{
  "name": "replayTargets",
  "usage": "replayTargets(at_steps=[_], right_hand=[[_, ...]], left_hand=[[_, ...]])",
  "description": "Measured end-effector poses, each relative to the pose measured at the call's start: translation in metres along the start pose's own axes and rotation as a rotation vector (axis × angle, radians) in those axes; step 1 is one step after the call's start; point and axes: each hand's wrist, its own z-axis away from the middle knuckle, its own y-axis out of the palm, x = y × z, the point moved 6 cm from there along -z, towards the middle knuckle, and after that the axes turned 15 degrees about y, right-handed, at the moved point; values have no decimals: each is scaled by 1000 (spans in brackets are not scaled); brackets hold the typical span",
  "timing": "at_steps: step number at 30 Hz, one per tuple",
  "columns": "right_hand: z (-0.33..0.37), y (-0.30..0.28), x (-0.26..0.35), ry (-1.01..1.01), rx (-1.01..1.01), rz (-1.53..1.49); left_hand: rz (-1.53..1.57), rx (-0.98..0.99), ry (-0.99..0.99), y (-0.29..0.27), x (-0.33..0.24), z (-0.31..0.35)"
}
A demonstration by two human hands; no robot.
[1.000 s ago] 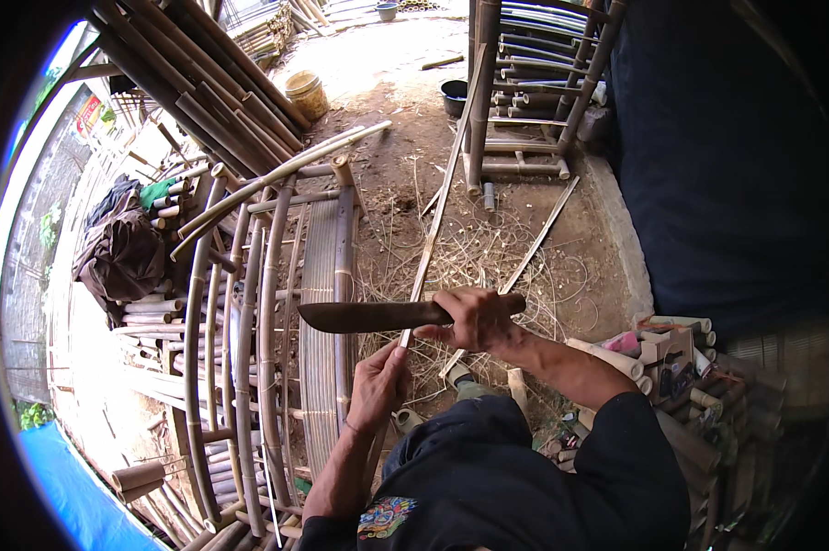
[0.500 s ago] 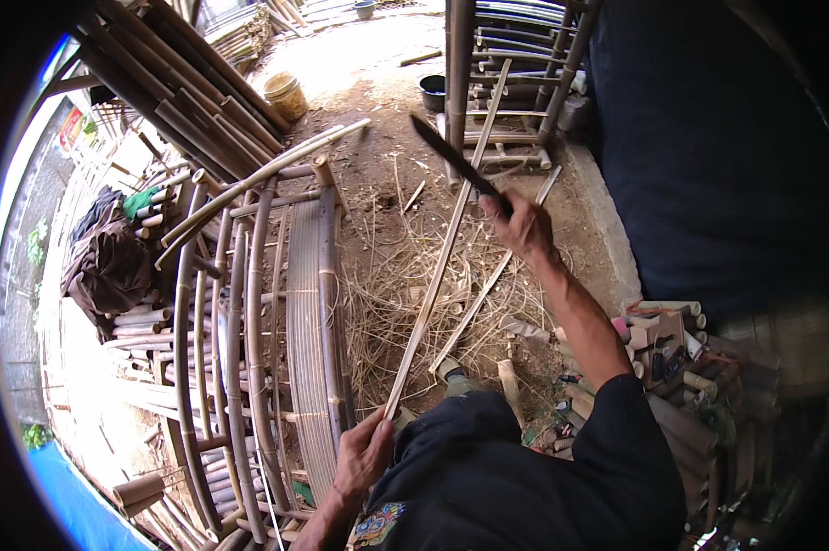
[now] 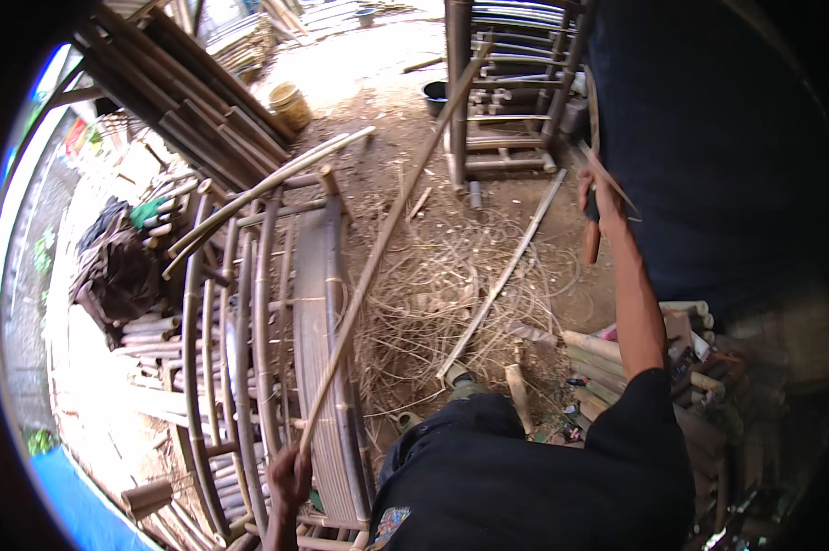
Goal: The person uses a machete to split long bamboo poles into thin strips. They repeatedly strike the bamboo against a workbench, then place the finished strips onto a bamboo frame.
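Observation:
In the head view, my left hand (image 3: 290, 473) at the lower left is closed round the near end of a long bamboo strip (image 3: 377, 262). The strip slants away to the upper right, crossing above a bamboo bench (image 3: 315, 266) and reaching up in front of a bamboo rack. Out to the right, my right hand (image 3: 603, 195) grips a machete with a brown wooden handle (image 3: 592, 242) that sticks out below the fist. Its blade is smeared by motion and hard to trace. Another pale bamboo strip (image 3: 506, 275) lies on the ground between my hands.
Curly shavings (image 3: 423, 326) cover the dirt floor. A bamboo rack (image 3: 511, 166) stands ahead, with a black bucket (image 3: 435, 95) beside it. Dark sheeting (image 3: 708, 165) hangs at right, above bamboo offcuts (image 3: 607, 363). Bamboo poles (image 3: 194, 92) lean at upper left.
My left hand has moved left and down, carrying the bamboo strip over the bench. My right hand has swung right, away from the strip, with the machete turned so its handle points down.

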Motion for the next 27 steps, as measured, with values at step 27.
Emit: replayTargets(at_steps=[27], right_hand=[[139, 259, -38, 70, 390, -290]], left_hand=[[140, 239, -112, 37, -6, -79]])
